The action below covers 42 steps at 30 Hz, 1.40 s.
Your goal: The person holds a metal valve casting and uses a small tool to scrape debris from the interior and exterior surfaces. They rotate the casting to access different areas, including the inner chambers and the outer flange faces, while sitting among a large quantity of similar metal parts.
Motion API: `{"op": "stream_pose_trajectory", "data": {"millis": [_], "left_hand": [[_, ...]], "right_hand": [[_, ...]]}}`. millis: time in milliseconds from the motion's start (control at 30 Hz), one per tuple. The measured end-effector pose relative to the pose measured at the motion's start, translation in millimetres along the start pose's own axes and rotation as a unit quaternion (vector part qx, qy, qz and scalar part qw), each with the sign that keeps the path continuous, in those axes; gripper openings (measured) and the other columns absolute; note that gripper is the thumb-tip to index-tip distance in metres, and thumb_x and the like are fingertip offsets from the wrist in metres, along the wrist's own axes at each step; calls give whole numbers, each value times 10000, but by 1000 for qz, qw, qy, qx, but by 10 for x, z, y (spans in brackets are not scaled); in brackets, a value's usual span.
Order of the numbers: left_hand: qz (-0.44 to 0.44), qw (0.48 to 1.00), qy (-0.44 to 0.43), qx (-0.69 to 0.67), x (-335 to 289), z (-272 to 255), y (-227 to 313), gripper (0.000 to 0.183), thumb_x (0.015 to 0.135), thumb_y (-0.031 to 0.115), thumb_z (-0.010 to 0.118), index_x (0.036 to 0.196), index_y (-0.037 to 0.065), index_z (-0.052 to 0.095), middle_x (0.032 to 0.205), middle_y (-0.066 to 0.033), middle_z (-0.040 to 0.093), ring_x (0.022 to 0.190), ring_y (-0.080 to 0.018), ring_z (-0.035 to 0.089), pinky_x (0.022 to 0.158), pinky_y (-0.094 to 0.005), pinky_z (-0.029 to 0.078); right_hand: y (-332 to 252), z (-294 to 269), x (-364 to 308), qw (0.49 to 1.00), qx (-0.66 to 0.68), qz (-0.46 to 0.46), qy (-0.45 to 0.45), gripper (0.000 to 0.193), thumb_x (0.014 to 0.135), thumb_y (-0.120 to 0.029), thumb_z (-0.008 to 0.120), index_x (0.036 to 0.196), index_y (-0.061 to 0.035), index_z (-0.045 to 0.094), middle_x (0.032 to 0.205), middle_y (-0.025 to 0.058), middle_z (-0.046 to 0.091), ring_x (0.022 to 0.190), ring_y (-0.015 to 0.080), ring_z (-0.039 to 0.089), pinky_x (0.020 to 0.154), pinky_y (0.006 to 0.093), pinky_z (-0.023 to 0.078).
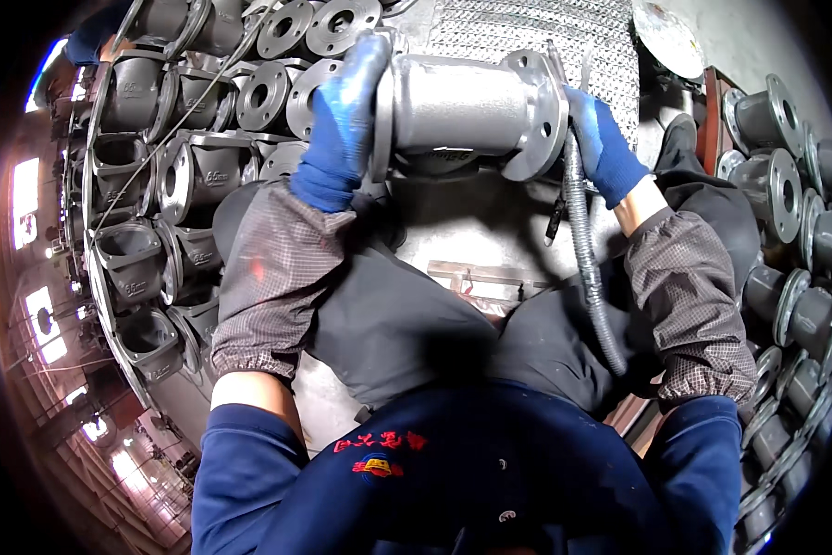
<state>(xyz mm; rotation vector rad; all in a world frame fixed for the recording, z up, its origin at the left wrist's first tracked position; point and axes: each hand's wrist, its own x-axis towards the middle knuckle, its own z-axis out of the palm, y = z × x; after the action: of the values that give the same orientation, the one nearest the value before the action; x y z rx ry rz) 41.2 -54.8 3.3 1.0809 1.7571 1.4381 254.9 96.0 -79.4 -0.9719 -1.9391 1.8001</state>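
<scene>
Held out before me is a grey cast-metal flanged valve body, lying sideways with a round, bolt-holed flange at either end. My left hand, in a blue work glove, is closed round the left flange. At the opposite end my right hand, gloved the same way, is closed at the rim of the right flange; its fingertips are partly hidden. A ribbed metal flexible hose hangs down between that hand and the flange, towards my right thigh. Beside it dangles a thin dark cord-like piece.
Rows of similar grey castings are stacked close on my left. More flanged bodies are piled along the right. A textured metal plate lies ahead, with a pale round disc beside it. A flat metal bar sits low between my knees.
</scene>
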Motion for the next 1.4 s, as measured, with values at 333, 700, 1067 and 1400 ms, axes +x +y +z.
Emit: {"op": "stream_pose_trajectory", "data": {"millis": [333,700,1067,1400], "left_hand": [[213,955,-60,197,128,-225,-154,355,884,23,484,1237,-19,488,1254,-159,515,1149,-228,506,990,-319,394],[490,763,-59,419,599,-165,-251,459,853,159,590,1263,4,450,1209,-144,529,1106,-246,529,953,-346,428],[384,809,-39,443,890,-49,-479,386,835,45,476,1220,40,506,1276,-182,471,1161,-260,489,946,-349,412],[-85,994,65,10,810,-193,-472,461,922,375,450,1237,40,487,1132,-124,573,986,-198,584,839,-314,485]], "right_hand": [[131,-12,364,900,418,121,13,381,886,-247,478,1152,25,488,962,151,592,791,175,600,665,278,513],[146,-232,535,942,298,148,45,425,898,-324,509,1144,22,526,982,131,627,874,208,612,776,318,515],[-30,-282,299,958,252,92,104,312,867,-299,512,947,-10,594,744,30,544,628,118,503,527,227,400],[-337,-213,6,939,294,158,85,350,898,-245,519,1052,67,562,912,78,584,763,133,570,704,219,485]]}}
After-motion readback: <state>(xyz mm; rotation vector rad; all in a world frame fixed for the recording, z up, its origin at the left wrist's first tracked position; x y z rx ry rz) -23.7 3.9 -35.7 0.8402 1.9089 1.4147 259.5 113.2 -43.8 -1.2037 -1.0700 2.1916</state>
